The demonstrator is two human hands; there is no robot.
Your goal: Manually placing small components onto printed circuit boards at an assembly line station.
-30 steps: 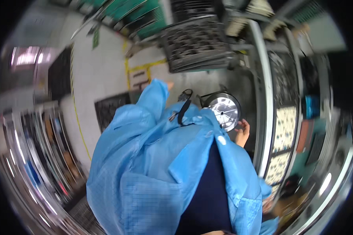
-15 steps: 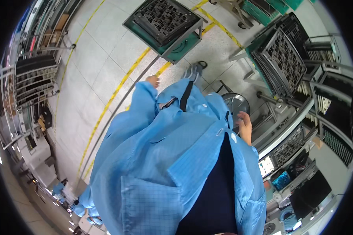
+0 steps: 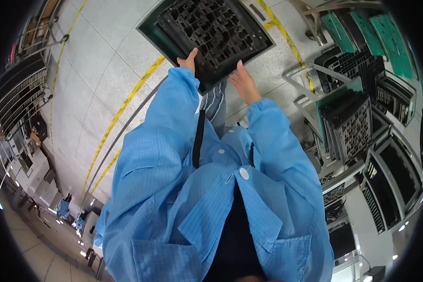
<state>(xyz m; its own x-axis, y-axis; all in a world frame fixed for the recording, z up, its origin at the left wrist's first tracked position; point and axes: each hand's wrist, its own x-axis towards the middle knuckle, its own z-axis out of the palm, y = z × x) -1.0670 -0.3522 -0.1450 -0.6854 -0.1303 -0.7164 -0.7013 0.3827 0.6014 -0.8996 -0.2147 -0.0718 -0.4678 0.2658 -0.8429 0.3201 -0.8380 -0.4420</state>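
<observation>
A stack of black trays point(image 3: 216, 33) with many irregular cut-outs lies ahead of me on a green-topped cart point(image 3: 157, 35). My left hand point(image 3: 189, 62) is at the near left edge of the stack, thumb and fingers apart, seemingly touching it. Just off the near right edge of the trays is my right hand point(image 3: 244, 84), its fingers stretched toward them and nothing held. Both forearms reach forward in blue sleeves.
To the right, a rack point(image 3: 348, 122) holds more black cut-out trays leaning at a slant. Green boards point(image 3: 390, 42) stand at the far right. Yellow floor tape point(image 3: 127, 105) runs along the left. A slotted rack point(image 3: 23, 84) stands at the far left.
I am closer to the cart and its tray stack. My left hand has moved forward to the stack's edge, and my right hand has swung from beside a round stool to the trays.
</observation>
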